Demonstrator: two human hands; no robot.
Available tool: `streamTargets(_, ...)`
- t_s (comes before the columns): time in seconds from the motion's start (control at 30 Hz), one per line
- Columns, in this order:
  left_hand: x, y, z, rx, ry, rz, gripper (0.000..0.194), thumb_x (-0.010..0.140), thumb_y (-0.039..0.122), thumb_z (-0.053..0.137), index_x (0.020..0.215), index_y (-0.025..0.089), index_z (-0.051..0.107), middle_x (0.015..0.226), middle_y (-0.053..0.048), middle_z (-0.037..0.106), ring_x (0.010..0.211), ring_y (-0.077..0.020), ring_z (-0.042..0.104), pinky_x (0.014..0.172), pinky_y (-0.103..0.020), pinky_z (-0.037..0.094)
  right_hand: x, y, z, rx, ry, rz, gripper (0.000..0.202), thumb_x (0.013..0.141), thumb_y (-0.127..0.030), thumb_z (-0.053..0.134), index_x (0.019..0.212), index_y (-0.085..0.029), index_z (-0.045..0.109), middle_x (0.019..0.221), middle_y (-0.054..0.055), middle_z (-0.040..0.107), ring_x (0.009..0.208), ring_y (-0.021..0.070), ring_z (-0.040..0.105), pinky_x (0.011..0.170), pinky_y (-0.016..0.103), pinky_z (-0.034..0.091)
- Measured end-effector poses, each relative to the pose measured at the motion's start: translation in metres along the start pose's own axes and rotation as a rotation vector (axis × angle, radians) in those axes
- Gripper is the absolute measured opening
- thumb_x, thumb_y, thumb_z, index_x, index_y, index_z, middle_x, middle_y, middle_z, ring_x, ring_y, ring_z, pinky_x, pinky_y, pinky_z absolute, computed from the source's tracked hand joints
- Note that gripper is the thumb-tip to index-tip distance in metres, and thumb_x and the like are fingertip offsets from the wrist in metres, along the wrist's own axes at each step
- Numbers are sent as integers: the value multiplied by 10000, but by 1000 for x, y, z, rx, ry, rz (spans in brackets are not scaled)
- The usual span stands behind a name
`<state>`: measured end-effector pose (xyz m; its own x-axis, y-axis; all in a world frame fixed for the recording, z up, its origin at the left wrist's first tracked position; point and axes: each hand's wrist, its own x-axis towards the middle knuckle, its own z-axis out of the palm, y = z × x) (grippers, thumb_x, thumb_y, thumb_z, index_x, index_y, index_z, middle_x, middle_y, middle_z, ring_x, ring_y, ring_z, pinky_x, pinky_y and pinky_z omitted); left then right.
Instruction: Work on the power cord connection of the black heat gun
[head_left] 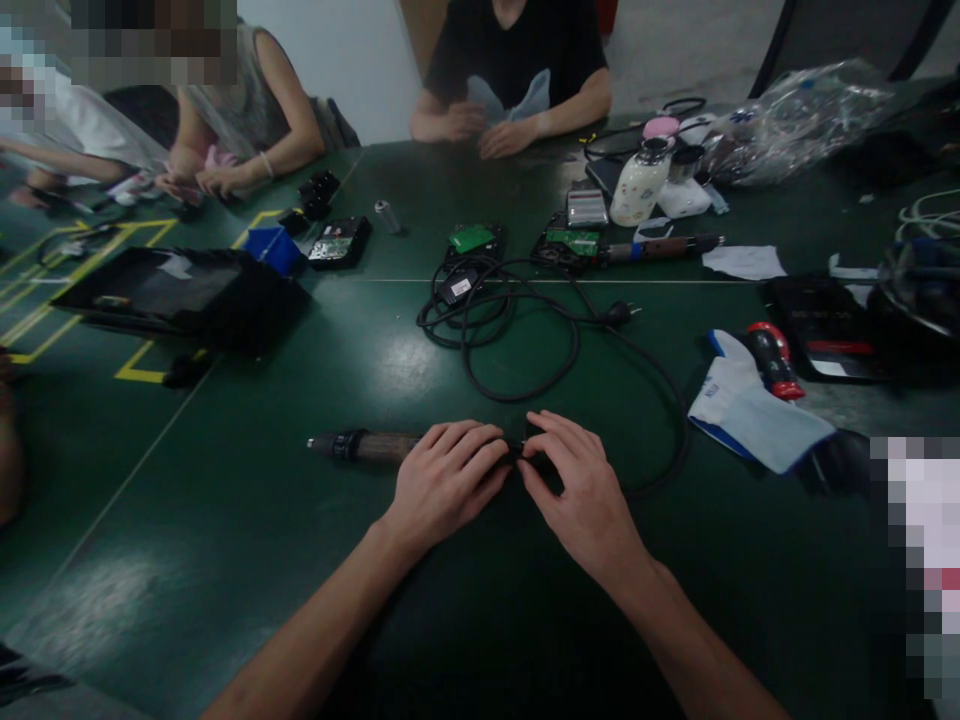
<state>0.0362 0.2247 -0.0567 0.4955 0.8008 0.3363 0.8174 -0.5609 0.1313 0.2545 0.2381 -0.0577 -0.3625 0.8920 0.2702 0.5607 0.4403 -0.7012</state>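
An electric screwdriver point(375, 447) lies across the green table, its bit end to the left. My left hand point(454, 465) is closed over its rear part, which the fingers mostly hide. At the tail end, my right hand point(574, 480) pinches the dark end of a black power cable point(679, 440). The fingertips of both hands almost meet there, and whether the cable end is seated in the screwdriver I cannot tell. The rest of the cable lies in loose loops beyond my hands, with a plug point(621, 313) at the right of the coil.
Hard drives point(339, 243) with green boards stand further back. A black tray point(172, 290) is at left. To the right lie gloves point(757, 405), a red-black screwdriver point(776, 360) and a black device point(825, 325). A white bottle point(640, 185) stands behind. Other people sit across the table.
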Motion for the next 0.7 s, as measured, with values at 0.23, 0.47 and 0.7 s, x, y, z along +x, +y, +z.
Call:
streamTargets(0.23,0,0,0,11,14,0,160,1018,257,629,1174,230,654,1288,-28,709,1157,-231,662,971,-400,507,0,1,3,2,9,-11,107,967,-146,635,1017,-241,634,1403,78,663,1405,284,540,1146,513,436)
streamTargets(0.47,0,0,0,7,9,1,164,1015,253,628,1175,228,651,1280,-31,712,1151,-228,662,968,-399,509,2,1,2,7,9,-10,102,972,-151,635,1020,-241,633,1389,77,670,1403,279,542,1144,507,438)
streamTargets(0.7,-1,0,1,6,0,8,205,995,250,637,1199,236,657,1284,-33,712,1162,-235,661,978,-410,517,0,2,2,15,12,-9,97,977,-156,622,1017,-245,632,1393,78,671,1401,288,547,1139,521,441)
